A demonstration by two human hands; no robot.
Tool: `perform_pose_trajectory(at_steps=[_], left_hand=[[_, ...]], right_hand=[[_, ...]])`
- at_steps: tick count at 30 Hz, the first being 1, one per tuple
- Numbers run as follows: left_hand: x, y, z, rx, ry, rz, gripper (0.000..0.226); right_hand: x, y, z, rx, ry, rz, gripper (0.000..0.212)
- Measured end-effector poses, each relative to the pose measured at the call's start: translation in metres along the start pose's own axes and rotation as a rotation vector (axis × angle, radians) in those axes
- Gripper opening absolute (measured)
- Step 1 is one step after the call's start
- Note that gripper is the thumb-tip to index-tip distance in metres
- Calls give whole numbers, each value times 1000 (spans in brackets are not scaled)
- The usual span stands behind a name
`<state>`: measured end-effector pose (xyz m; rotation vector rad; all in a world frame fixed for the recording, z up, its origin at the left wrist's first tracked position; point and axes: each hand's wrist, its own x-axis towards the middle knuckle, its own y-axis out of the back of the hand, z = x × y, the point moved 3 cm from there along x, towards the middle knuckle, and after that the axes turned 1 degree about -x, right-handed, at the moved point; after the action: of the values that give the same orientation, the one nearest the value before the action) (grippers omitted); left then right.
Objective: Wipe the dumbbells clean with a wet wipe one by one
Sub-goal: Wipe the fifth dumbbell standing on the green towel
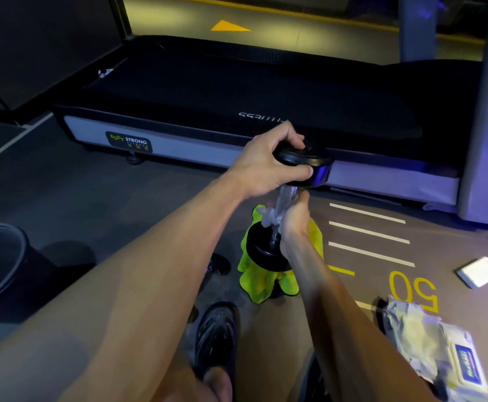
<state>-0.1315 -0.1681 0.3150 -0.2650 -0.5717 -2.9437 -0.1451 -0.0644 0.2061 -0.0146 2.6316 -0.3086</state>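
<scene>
Hands first: left hand point(268, 166) clamps over the upper plate of the dumbbell point(303, 169), fingers curled round its rim, holding it upright. Right hand point(293, 219) closes round the handle with the wet wipe point(268, 217) bunched between palm and bar. Dumbbell stands on end between the hands, its lower plate resting on a yellow-green cloth point(258, 281) on the floor. Step in hand looks like the handle. To do it well: keep the top steady, twist the wipe right round the bar, run it plate to plate, then do both plate faces. Wipe packet point(437, 346) lies near the right forearm; treadmill point(237, 91) beyond.
</scene>
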Motion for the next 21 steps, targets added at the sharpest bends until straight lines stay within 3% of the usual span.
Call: perform_pose_trajectory(at_steps=[6,8,10,14,17,21], left_hand=[[3,2,-1,6,9,5,36],[3,2,-2,5,15,12,36],[3,2,-2,6,14,16,38],[2,4,-1,40,0,1,40],[3,4,0,76,-11,23,41],[5,5,-1,105,-3,70,43]], right_hand=[[21,0,-14,-189,-65,-180,48],[21,-1,-12,-91,-96,-205,63],[17,-4,-6,-85,-86,-215,64],[-2,-1,-4,-218,94,12,43],[-21,3,4,-343,272,220,55],[-36,-7,18,-410,443,253,41]])
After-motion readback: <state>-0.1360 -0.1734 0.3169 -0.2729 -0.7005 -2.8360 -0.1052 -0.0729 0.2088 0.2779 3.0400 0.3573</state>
